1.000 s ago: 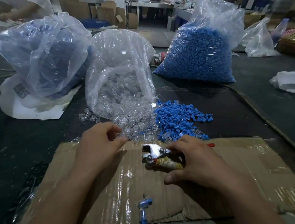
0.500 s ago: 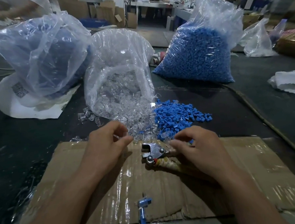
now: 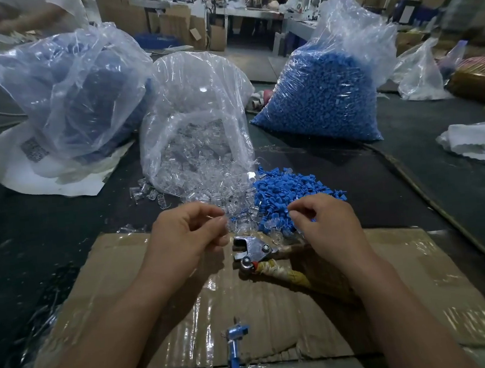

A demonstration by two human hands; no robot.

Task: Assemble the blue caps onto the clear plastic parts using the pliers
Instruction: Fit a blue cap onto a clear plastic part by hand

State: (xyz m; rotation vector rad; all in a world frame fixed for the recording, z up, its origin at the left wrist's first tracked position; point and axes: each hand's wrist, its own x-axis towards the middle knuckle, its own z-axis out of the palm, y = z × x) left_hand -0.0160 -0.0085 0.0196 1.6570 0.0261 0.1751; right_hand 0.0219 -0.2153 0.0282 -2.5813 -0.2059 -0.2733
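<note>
The left grip (image 3: 190, 238) pinches a clear part (image 3: 221, 218); the right grip (image 3: 324, 226), curled in the blue caps (image 3: 282, 189), perhaps empty, I cannot tell, should lift only one cap.

Hands: two, left hand (image 3: 187, 235) and right hand (image 3: 324, 226). Pliers (image 3: 256, 251): one. Cardboard sheet (image 3: 391, 288): one. Big plastic bags up front: three, namely clear parts bag (image 3: 198, 129), blue caps bag (image 3: 324, 97), hazy bluish bag (image 3: 72, 90). Loose blue cap pile (image 3: 283, 192): one, caps uncountable. Capped pieces (image 3: 234, 343) on cardboard: one or two, unclear.
</note>
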